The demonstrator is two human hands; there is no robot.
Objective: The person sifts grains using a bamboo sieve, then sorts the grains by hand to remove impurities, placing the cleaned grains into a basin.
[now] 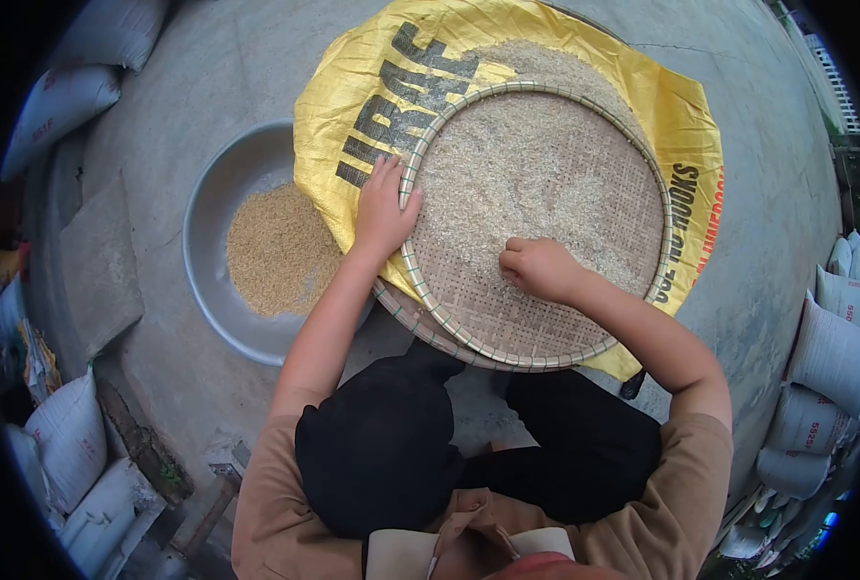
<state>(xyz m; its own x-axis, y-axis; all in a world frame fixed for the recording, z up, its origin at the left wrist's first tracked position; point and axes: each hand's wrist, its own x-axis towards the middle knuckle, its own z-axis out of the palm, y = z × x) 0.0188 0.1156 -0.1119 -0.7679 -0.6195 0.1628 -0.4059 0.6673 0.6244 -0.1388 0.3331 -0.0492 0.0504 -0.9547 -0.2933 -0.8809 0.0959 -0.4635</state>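
A round woven winnowing tray (546,319) is seen resting on a yellow printed sack (686,126) spread over a concrete floor (768,222). The tray's far half is covered with pale husked grain (536,164); bare weave is exposed on the near half. The left hand (384,208) is laid flat, fingers extended, on the sack against the tray's left rim; nothing is enclosed by it. The right hand (538,268) is closed into a loose fist on the tray surface at the grain's near edge; whether grain is pinched in it cannot be determined, since the fingertips are curled under. A metal basin (213,242) holding darker grain (275,251) is partly covered by the sack's left edge. Stacked white sacks (831,353) at the margins are distorted and cut off by the lens.
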